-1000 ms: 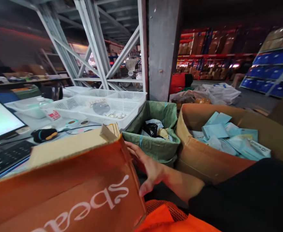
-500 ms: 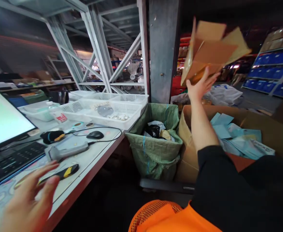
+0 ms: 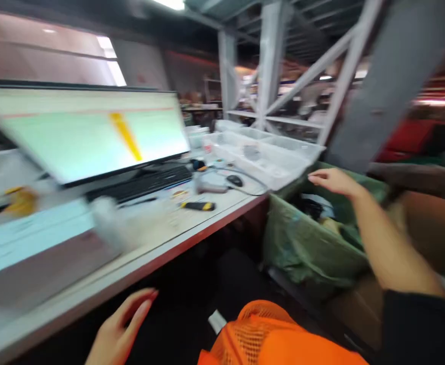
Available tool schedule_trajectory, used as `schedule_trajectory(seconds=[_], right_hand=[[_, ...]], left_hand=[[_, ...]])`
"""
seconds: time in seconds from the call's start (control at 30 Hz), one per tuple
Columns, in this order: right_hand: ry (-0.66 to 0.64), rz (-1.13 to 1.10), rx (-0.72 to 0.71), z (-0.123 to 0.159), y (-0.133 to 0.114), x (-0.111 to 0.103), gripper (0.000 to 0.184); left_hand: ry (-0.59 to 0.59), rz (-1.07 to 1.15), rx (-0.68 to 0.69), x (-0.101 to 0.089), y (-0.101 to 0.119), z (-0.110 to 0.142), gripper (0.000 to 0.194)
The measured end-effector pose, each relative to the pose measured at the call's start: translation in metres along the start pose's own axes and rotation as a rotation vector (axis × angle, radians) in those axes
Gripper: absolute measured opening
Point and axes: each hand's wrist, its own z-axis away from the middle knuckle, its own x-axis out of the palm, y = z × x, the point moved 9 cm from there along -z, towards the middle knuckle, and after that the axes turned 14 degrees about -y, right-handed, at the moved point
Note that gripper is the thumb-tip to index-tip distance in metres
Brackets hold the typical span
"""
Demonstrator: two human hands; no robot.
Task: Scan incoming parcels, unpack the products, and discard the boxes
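My left hand (image 3: 121, 327) hangs in front of the desk edge at the bottom, fingers loosely bent, a gap between thumb and forefinger, nothing in it. My right hand (image 3: 332, 181) reaches over the green woven sack (image 3: 306, 243); it is blurred, its fingers are loosely extended, and it holds nothing that I can see. Inside the sack lie black and white plastic wrappings (image 3: 316, 205). On the desk (image 3: 222, 215) are a black and yellow utility knife (image 3: 198, 206), a grey barcode scanner (image 3: 211, 186) and a black mouse (image 3: 234, 180).
A monitor (image 3: 89, 137) and a keyboard (image 3: 142, 182) stand at the left. In front of them lies a blurred box with a pale blue top (image 3: 36, 233). White plastic baskets (image 3: 283, 172) are at the desk's far end. A large cardboard box (image 3: 435, 223) stands right of the sack.
The open cardboard box has left my right hand, which has come down over the sack. My left hand has moved off the desk. The view has swung left.
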Motion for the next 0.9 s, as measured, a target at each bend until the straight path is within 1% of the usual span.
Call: schedule_trajectory(seconds=[0.03,0.1,0.17,0.2,0.27,0.33,0.4,0.43,0.5,0.57,0.63,0.67,0.73,0.8,0.87,0.9], right_hand=[[-0.070,-0.014,-0.104,-0.014,-0.027,0.020,0.023],[-0.190,-0.017,-0.302,-0.041,-0.083,0.061,0.023],[-0.269,-0.017,-0.467,-0.063,-0.142,0.102,0.023],[-0.308,-0.025,-0.539,-0.070,-0.173,0.124,0.024],[-0.388,-0.071,-0.664,-0.073,-0.236,0.170,0.028],[-0.482,-0.167,-0.760,-0.071,-0.297,0.217,0.037],[-0.581,-0.283,-0.861,-0.067,-0.357,0.261,0.048],[-0.613,-0.334,-0.911,-0.066,-0.386,0.280,0.054],[-0.629,-0.431,-0.997,-0.063,-0.440,0.309,0.062],[-0.595,-0.517,-1.060,-0.061,-0.484,0.325,0.063],[-0.561,-0.552,-1.107,-0.059,-0.517,0.335,0.057],[-0.557,-0.535,-1.121,-0.058,-0.529,0.340,0.054],[-0.558,-0.436,-1.132,-0.058,-0.541,0.352,0.047],[-0.551,-0.284,-1.115,-0.062,-0.539,0.364,0.041],[-0.524,-0.128,-1.064,-0.071,-0.526,0.374,0.035],[-0.512,-0.070,-1.025,-0.078,-0.516,0.378,0.033]], left_hand=[[0.046,0.035,-0.018,-0.009,0.007,0.011,0.048],[0.144,0.097,-0.017,-0.027,0.017,0.026,0.053],[0.252,0.136,-0.012,-0.048,0.017,0.036,0.051],[0.311,0.143,-0.009,-0.058,0.015,0.042,0.048],[0.420,0.139,0.001,-0.074,0.014,0.056,0.042],[0.528,0.109,0.012,-0.089,0.017,0.070,0.037],[0.635,0.050,0.012,-0.109,0.025,0.081,0.034],[0.682,0.009,0.007,-0.120,0.032,0.084,0.033],[0.741,-0.085,0.003,-0.143,0.050,0.085,0.030],[0.747,-0.183,0.036,-0.161,0.074,0.076,0.027],[0.728,-0.261,0.102,-0.170,0.098,0.062,0.024],[0.713,-0.285,0.136,-0.170,0.108,0.053,0.023],[0.666,-0.301,0.190,-0.161,0.120,0.035,0.022],[0.604,-0.299,0.236,-0.144,0.123,0.020,0.021],[0.562,-0.307,0.270,-0.129,0.118,0.011,0.020],[0.560,-0.312,0.281,-0.126,0.115,0.010,0.019]])
